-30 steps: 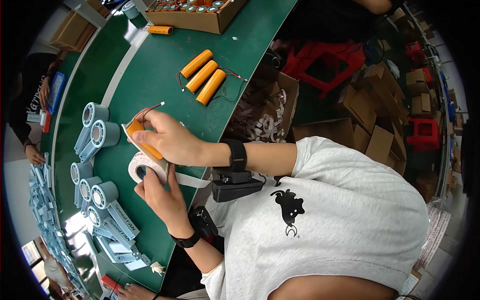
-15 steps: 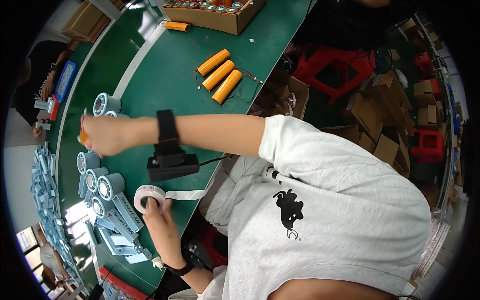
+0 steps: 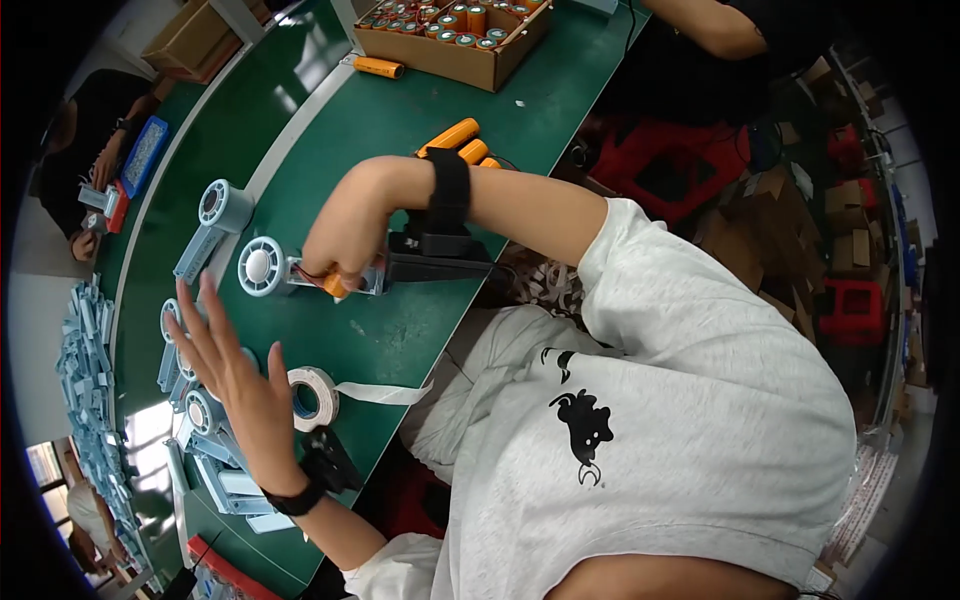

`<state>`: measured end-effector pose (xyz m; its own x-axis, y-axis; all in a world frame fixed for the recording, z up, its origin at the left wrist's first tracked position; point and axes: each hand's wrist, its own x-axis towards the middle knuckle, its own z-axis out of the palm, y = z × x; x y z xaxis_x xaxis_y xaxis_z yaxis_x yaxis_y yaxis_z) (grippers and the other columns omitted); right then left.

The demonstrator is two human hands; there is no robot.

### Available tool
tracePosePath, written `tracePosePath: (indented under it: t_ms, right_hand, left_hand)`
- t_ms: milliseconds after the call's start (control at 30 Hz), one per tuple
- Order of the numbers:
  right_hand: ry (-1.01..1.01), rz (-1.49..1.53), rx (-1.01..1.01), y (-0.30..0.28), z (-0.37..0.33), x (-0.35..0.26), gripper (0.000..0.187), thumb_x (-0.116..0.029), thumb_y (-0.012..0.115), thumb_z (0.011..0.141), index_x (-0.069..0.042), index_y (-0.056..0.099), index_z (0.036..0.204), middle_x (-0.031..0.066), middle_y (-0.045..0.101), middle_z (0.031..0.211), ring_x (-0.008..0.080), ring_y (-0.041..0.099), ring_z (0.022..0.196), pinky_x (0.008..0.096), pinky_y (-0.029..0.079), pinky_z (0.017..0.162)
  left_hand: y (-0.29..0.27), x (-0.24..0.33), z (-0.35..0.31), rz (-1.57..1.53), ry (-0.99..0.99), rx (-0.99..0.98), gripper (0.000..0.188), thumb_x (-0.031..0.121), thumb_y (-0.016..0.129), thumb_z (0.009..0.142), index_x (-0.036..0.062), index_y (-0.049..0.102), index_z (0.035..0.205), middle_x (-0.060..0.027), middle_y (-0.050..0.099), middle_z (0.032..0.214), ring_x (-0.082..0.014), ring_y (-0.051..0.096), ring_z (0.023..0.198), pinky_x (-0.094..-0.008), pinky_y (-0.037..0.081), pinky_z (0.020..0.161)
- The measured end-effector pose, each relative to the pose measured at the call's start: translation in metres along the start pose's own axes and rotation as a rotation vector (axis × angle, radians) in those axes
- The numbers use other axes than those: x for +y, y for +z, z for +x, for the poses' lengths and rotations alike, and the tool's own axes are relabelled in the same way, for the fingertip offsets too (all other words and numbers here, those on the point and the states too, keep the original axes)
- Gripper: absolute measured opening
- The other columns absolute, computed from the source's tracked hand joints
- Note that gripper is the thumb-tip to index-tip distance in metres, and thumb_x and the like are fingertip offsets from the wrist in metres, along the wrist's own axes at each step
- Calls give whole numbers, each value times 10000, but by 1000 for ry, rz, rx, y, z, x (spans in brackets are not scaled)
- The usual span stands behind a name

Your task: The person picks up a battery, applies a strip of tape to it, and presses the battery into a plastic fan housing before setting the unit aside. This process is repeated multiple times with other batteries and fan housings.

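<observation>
Currently, my left hand point(image 3: 243, 392) is spread wide and empty beside the tape roll point(image 3: 326, 397). My right grip point(image 3: 350, 225) pinches an orange battery point(image 3: 334, 285) at the pale-blue fan point(image 3: 262, 266); I judge that one unfinished, its seating hidden. Beyond, loose batteries point(image 3: 450, 137) on the bench point(image 3: 400, 345) and a carton point(image 3: 430, 65) of more seem left.

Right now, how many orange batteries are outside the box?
5: one battery in the right hand, three partly hidden behind the right arm, one beside the cardboard box. More may be hidden.
</observation>
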<state>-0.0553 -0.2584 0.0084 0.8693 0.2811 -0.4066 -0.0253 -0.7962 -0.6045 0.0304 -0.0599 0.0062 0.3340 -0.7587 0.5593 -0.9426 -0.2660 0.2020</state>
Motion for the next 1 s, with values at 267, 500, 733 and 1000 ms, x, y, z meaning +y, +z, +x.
tracePosePath:
  t_ms: [267,500,733,1000]
  right_hand:
    - [-597,490,590,35,-73,12,250,-82,639,747,10,592,974,86,595,881,177,588,772,274,466,672]
    - [-397,525,1048,49,-47,6,247,-46,671,703,-16,627,945,73,601,849,156,583,745,264,471,673]
    - [-433,345,1303,50,-9,18,243,-41,686,679,-22,642,917,69,599,783,162,591,694,261,481,656]
    - [-463,309,1179,55,-9,44,205,10,671,678,-4,631,879,79,599,795,171,601,681,274,487,645]
  left_hand:
    - [55,-21,26,-72,300,-511,616,2,666,665,110,442,1229,-57,480,1254,-290,351,1236,-400,263,978]
    - [53,-22,35,-118,297,-428,359,21,630,720,63,538,1064,-64,519,1154,-272,411,1157,-404,297,913]
    - [63,-18,29,269,498,-427,234,76,552,817,35,534,1047,-77,521,1093,-279,414,1140,-401,324,891]
    - [59,-27,28,106,499,-373,211,75,540,819,30,533,1025,-94,482,1156,-280,403,1146,-413,308,928]
